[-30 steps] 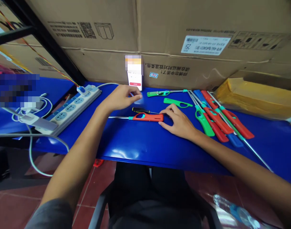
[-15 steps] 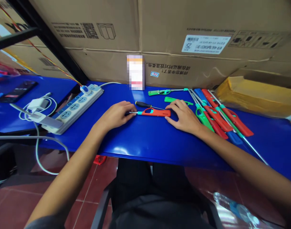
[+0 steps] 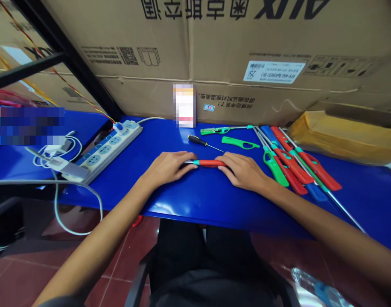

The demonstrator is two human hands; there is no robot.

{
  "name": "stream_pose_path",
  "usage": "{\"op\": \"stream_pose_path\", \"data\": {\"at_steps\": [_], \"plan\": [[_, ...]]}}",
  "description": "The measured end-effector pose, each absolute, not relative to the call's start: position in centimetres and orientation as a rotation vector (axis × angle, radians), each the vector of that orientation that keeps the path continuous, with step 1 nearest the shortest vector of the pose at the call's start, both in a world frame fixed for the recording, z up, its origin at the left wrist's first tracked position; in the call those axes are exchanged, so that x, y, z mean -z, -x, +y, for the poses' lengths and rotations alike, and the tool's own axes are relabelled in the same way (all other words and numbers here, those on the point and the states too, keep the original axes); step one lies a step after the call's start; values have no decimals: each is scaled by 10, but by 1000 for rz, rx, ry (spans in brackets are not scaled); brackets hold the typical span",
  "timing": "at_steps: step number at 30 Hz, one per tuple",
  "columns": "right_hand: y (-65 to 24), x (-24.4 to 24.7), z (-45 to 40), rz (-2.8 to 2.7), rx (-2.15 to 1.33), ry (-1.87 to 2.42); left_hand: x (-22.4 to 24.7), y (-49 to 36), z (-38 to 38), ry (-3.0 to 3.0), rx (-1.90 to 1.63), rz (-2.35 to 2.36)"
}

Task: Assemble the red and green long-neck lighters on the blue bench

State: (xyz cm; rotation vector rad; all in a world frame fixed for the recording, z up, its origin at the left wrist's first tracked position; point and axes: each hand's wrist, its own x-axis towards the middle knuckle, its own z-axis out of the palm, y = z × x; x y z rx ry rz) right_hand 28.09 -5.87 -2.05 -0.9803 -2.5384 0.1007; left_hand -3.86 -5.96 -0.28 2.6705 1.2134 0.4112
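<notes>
Between my two hands is a red long-nosed gas lighter [image 3: 211, 163], turned so its narrow edge faces up. My left hand [image 3: 171, 167] is closed on its metal nozzle, near the turquoise collar. The fingers of my right hand [image 3: 242, 169] pinch the far end of the red handle. Just beyond lies a screwdriver [image 3: 197, 140] with a black and yellow handle, its thin shaft pointing toward my right hand. Behind it are a green lighter with its inner parts exposed [image 3: 214, 130] and a loose green handle shell [image 3: 240, 143].
Several red, green and blue lighters [image 3: 298, 166] lie heaped on the blue table [image 3: 182, 200] at right. A cardboard tray [image 3: 330, 136] stands behind them. At left are a power strip [image 3: 102, 151] and white cables [image 3: 77, 147]. A phone [image 3: 184, 106] leans against the large carton [image 3: 125, 89].
The red lighter has been rolled from its broad side onto its narrow edge, still between both hands. The view has tilted up slightly, showing more of the carton.
</notes>
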Motion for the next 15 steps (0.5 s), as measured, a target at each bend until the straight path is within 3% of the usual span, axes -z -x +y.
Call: {"op": "stream_pose_path", "data": {"at_steps": [15], "plan": [[-284, 17, -47, -2243, -693, 1053, 6, 20, -63, -2783, -467, 1338]]}}
